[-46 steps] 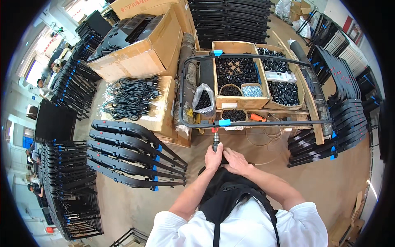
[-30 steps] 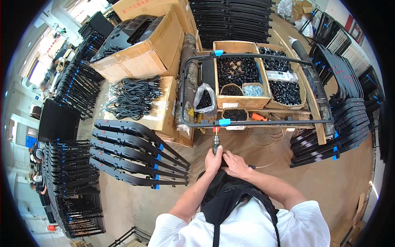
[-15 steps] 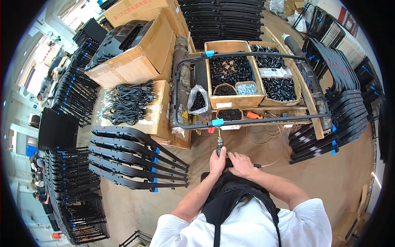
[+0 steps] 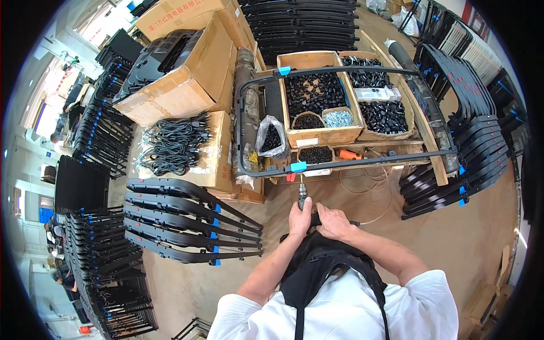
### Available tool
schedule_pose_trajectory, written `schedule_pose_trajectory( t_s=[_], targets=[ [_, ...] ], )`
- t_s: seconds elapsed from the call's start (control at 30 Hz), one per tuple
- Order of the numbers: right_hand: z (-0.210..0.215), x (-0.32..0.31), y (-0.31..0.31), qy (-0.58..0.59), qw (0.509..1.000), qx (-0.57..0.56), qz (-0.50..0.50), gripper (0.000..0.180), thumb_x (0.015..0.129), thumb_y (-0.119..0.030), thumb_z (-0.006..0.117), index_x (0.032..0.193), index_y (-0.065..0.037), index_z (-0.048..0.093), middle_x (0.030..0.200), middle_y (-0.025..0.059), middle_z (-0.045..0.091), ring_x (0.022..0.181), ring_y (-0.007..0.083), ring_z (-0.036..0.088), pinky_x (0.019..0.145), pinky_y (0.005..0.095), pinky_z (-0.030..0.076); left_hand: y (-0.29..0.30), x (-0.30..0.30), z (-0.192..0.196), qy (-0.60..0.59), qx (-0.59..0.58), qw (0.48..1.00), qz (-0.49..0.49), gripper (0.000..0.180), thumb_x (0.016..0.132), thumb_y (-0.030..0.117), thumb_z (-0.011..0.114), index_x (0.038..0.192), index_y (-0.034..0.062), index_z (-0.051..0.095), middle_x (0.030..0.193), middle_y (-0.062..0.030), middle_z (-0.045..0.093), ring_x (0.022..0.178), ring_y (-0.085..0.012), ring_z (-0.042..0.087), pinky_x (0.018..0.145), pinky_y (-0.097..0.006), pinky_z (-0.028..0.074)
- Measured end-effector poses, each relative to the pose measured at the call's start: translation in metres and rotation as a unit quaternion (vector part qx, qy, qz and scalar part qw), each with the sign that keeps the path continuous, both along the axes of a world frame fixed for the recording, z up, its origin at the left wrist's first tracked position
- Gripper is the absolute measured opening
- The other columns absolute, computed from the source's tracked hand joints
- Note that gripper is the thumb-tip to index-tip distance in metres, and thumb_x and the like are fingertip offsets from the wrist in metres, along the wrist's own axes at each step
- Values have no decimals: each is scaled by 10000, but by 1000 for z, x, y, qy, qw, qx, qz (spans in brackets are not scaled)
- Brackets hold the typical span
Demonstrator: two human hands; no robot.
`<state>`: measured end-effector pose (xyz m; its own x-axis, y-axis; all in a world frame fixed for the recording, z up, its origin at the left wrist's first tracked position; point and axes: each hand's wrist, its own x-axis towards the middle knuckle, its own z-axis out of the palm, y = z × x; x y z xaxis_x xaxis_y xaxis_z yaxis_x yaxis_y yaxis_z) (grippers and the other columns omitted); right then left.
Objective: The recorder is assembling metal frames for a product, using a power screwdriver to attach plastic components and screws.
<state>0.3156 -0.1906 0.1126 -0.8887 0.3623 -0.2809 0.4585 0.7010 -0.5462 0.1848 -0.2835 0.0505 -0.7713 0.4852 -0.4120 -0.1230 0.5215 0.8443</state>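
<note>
Black tubular frame [image 4: 362,161]: lying across the parts boxes [image 4: 334,135]. Gripping the power screwdriver [image 4: 302,196] in the left hand [image 4: 299,219]; setting the right hand [image 4: 333,221] at its rear, not showing whether gripping too. Now aiming the bit [image 4: 301,178] at the blue wrap [image 4: 298,167] on the near rail, no longer left of it as a second ago; apparently lining up on a new spot.
</note>
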Motion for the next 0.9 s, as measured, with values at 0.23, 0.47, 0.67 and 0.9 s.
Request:
schedule_pose_trajectory(
  t_s=[0.23, 0.47, 0.67, 0.9],
  targets=[
    [9, -7, 7, -20, 1000, 11, 9, 912, 831, -271, 809, 1506, 133, 348, 1180, 332, 707, 1117, 455, 702, 973, 516, 562, 5, -5, -2, 1, -6, 1000, -3, 528, 1008, 533, 691, 1045, 7, 660, 906, -89, 675, 839, -202, 613, 790, -401, 519],
    [13, -12, 10, -25, 1000, -3, 1, 762, 831, -258, 803, 1428, 54, 448, 1209, 286, 676, 1128, 467, 679, 981, 531, 549, 10, -10, -2, 7, -19, 1000, -2, 538, 1017, 528, 681, 1067, -8, 663, 921, -112, 691, 861, -214, 630, 804, -415, 522],
    [-2, -12, 0, 29, 1000, 6, -7, 517, 806, -151, 784, 1237, 7, 545, 1227, 225, 597, 1123, 476, 643, 959, 556, 538, 11, -9, 6, -22, 2, 1000, -12, 538, 1021, 526, 677, 1082, -8, 668, 937, -114, 691, 882, -219, 632, 819, -413, 521],
    [4, -9, -8, 25, 1000, 16, 1, 492, 815, -161, 805, 1218, -13, 563, 1202, 215, 593, 1107, 448, 648, 953, 554, 526, 2, -7, 5, -60, 38, 997, -25, 566, 1030, 516, 664, 1086, -46, 644, 1013, -200, 703, 967, -291, 664, 888, -437, 519]
  ],
)
